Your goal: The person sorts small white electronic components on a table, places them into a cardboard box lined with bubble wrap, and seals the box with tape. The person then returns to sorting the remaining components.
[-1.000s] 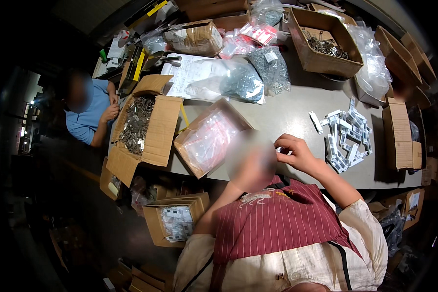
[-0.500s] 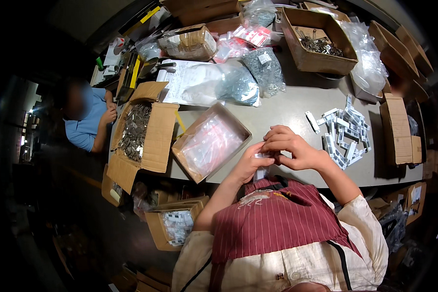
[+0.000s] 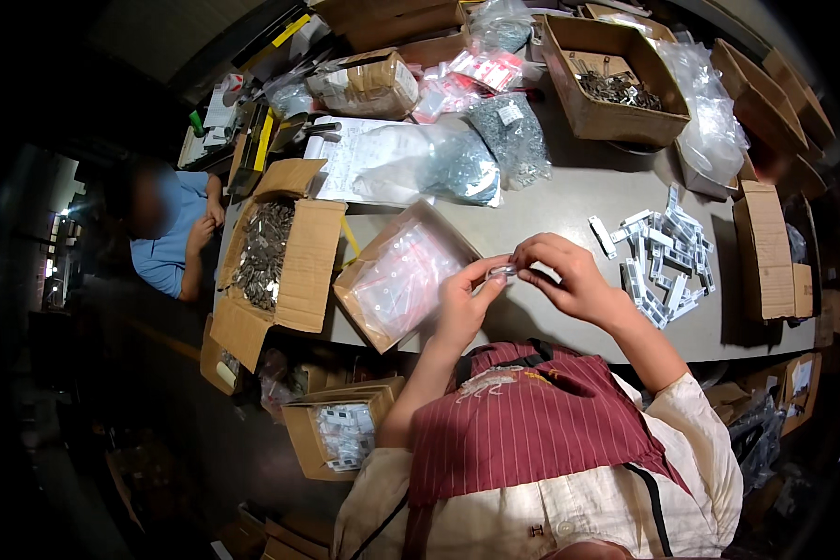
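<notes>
My left hand (image 3: 465,303) and my right hand (image 3: 569,277) meet over the near edge of the grey table (image 3: 569,201). Between their fingertips they pinch a small metal part in a clear bag (image 3: 504,272). Just left of my left hand sits an open cardboard box of clear plastic bags (image 3: 403,276). A pile of small white packed pieces (image 3: 667,257) lies to the right of my right hand.
A carton of dark metal parts (image 3: 273,250) hangs over the table's left edge. Bags of screws (image 3: 509,135) and another parts box (image 3: 611,79) lie at the back. Cardboard boxes (image 3: 765,252) line the right side. A person in blue (image 3: 173,233) sits at the left.
My left hand came up from below the table edge to join my right hand. Both now hold the small bagged part together, nearer the middle.
</notes>
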Demonstrator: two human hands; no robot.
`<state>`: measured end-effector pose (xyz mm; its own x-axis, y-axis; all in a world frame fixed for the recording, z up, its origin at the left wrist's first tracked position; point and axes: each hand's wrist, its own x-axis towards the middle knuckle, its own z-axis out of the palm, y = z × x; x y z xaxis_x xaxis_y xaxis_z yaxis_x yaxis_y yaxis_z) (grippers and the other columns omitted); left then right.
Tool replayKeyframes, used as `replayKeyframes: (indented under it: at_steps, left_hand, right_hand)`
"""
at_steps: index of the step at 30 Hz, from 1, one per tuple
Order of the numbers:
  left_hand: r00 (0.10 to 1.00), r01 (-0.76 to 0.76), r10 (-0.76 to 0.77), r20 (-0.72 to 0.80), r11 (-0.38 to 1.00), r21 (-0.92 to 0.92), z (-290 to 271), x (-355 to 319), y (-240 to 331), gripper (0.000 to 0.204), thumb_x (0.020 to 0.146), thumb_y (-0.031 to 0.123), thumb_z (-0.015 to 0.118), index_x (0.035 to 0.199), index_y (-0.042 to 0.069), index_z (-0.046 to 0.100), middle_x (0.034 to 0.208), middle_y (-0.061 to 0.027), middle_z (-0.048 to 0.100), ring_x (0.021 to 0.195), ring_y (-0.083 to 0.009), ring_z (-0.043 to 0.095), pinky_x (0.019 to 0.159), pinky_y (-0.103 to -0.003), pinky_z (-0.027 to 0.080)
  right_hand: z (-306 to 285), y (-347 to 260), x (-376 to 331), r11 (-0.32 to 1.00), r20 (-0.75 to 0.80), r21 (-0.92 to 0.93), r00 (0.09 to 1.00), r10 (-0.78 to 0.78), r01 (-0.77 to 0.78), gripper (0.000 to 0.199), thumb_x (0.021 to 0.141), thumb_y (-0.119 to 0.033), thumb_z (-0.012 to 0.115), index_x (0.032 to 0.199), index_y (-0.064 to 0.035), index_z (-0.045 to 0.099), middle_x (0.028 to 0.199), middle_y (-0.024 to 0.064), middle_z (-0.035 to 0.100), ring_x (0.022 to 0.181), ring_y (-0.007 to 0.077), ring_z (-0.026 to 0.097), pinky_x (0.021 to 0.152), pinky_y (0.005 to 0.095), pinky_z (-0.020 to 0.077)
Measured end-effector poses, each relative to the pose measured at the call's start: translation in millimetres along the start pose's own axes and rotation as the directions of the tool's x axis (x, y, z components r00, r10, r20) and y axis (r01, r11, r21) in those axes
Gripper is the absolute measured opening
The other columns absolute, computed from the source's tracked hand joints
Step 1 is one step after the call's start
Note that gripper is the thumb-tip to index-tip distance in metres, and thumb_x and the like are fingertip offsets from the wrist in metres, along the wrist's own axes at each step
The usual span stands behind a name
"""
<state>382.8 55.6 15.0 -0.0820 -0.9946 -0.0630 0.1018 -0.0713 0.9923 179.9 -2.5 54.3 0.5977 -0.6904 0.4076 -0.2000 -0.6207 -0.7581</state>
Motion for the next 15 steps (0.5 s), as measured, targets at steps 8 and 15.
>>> replayKeyframes:
  at_steps: [8, 15]
  left_hand:
    - [0.967, 0.246, -0.203, 0.156, 0.906, -0.346, 8.7, -0.2, 7.8, 0.038, 0.099, 0.018, 0.061, 0.129, -0.006, 0.056, 0.111, -0.0147, 0.069, 0.101, -0.0197, 0.068, 0.089, -0.032, 0.055]
    - [0.973, 0.215, -0.169, 0.158, 0.912, -0.348, 14.2, -1.4, 2.2, 0.043, 0.094, 0.016, 0.063, 0.130, -0.007, 0.057, 0.119, -0.0143, 0.067, 0.108, -0.0194, 0.065, 0.098, -0.034, 0.050]
  right_hand:
    - [-13.8, 17.2, 11.4, 0.755, -0.078, 0.561, 0.886, 0.457, -0.340, 0.013, 0.094, -0.008, 0.070, 0.094, 0.0037, 0.065, 0.080, 0.0042, 0.064, 0.071, 0.0096, 0.061, 0.062, 0.0254, 0.0515]
    - [-5.4, 33.4, 4.3, 0.699, -0.043, 0.635, 0.889, 0.455, -0.327, 0.017, 0.095, -0.013, 0.070, 0.099, 0.0025, 0.064, 0.084, 0.0032, 0.063, 0.075, 0.0090, 0.060, 0.066, 0.0252, 0.0510]
